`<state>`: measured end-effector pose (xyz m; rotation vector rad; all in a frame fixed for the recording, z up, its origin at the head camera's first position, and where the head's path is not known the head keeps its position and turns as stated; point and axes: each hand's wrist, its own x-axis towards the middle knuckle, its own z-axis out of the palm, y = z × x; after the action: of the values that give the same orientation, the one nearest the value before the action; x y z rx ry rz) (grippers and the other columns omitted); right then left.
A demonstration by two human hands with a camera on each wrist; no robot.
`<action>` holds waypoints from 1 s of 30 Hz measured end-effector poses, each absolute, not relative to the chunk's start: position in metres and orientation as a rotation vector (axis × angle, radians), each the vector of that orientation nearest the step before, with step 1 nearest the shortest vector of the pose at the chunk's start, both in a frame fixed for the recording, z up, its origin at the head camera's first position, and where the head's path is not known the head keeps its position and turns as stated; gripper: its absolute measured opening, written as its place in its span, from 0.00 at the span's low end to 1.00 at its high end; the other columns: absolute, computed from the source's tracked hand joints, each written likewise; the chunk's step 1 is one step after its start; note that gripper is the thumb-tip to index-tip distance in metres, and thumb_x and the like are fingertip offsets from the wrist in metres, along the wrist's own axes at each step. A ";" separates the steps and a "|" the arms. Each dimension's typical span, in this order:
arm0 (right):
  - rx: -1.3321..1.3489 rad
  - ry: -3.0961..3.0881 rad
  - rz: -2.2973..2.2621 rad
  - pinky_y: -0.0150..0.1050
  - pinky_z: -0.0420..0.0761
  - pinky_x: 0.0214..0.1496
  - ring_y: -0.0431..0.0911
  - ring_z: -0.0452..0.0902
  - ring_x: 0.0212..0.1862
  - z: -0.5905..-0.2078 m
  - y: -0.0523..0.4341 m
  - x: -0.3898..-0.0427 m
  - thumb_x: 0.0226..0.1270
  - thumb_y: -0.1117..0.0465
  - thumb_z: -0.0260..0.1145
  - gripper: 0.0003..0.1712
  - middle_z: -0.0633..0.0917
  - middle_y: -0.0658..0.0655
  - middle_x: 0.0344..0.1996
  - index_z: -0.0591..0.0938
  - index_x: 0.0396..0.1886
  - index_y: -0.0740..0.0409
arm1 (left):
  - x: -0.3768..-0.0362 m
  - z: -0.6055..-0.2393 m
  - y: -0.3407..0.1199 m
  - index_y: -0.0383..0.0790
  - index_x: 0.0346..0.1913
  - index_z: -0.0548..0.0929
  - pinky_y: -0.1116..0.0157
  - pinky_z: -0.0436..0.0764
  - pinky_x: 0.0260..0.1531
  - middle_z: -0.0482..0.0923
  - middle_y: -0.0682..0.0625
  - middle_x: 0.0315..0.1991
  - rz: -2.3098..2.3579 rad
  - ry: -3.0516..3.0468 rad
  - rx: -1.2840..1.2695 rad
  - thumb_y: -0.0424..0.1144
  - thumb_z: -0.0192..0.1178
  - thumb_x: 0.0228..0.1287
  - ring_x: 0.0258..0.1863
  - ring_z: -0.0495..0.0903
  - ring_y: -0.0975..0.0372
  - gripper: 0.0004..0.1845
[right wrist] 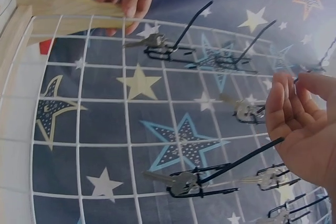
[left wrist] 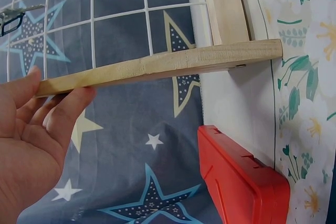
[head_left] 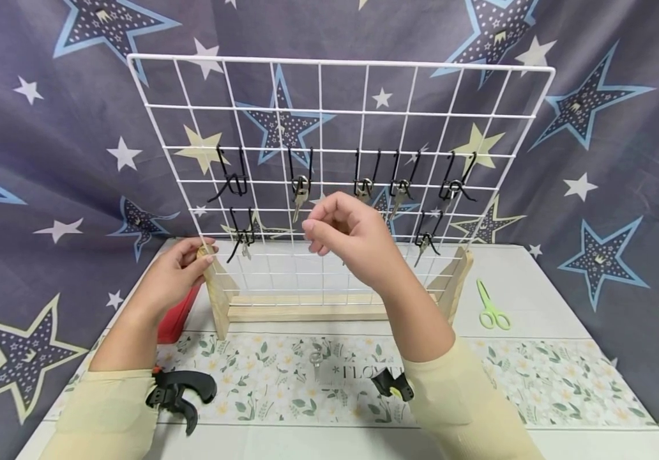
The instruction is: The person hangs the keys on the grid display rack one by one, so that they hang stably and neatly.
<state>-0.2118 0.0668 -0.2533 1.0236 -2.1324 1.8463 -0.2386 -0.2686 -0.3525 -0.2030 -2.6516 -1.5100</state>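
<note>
A white wire grid [head_left: 341, 62] stands in a wooden base [head_left: 306, 313], with several black hooks [head_left: 236, 179] on it. Silver keys [head_left: 301, 191] hang from most of the hooks; the upper left one is bare. My left hand [head_left: 177, 271] pinches the top end of the left wooden support [left wrist: 157, 68] between thumb and fingers. In front of the grid, my right hand [head_left: 349, 239] has loosely curled fingers, beside an upper hook with a key [right wrist: 247, 109]. No key shows in it. A dark tip shows near its thumb in the right wrist view, but contact is unclear.
Green scissors [head_left: 493, 310] lie right of the base. A red case [left wrist: 247, 182] is beside the left support. One small silver key-like piece [head_left: 316, 359] lies on the floral mat [head_left: 260, 396] in front. A star-patterned cloth [head_left: 594, 211] hangs behind the grid.
</note>
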 end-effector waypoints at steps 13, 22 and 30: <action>1.398 -2.261 1.759 0.40 0.82 0.34 0.49 0.79 0.32 -0.274 0.086 -0.181 0.69 0.68 0.63 0.02 0.81 0.57 0.29 0.80 0.39 0.60 | -0.239 -0.352 -0.268 0.36 0.70 0.66 0.80 0.77 0.43 0.71 0.35 0.65 -1.507 -2.654 -0.208 0.43 0.50 0.77 0.54 0.74 0.67 0.24; 1.257 -2.678 1.523 0.37 0.83 0.37 0.44 0.81 0.33 -0.320 0.091 -0.192 0.70 0.55 0.65 0.04 0.83 0.47 0.31 0.81 0.42 0.47 | -0.240 -0.353 -0.268 0.38 0.70 0.66 0.78 0.79 0.42 0.72 0.37 0.64 -1.477 -2.682 -0.202 0.45 0.49 0.77 0.54 0.74 0.64 0.25; 1.172 -2.862 1.261 0.35 0.81 0.37 0.38 0.79 0.32 -0.351 0.088 -0.202 0.71 0.50 0.63 0.07 0.82 0.43 0.30 0.80 0.42 0.46 | -0.242 -0.356 -0.270 0.39 0.71 0.65 0.80 0.78 0.43 0.71 0.38 0.65 -1.494 -2.675 -0.209 0.44 0.49 0.77 0.58 0.73 0.59 0.25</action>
<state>-0.2021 0.0878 -0.3508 1.1718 -2.8615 1.2607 -0.2416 -0.2703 -0.3558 -0.2090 -2.6753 -1.4936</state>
